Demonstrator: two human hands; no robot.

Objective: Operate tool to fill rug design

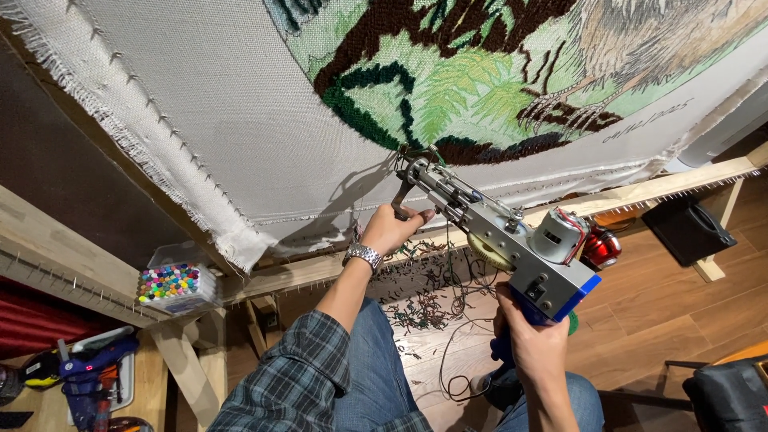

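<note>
Tufting gun (512, 240) raised to the stretched backing cloth (240, 120), its needle tip at the lower edge of the green-and-brown pile design (448, 88). I judge it rigid and motor-heavy at the rear, so I carry it two-handed: my left hand (392, 228) is curled tight around the front metal handle, my right hand (532, 336) wrapped around the blue grip beneath. One gun, one cloth on one wooden frame (640, 190), one box of coloured markers (172, 284), one wristwatch (364, 256)
</note>
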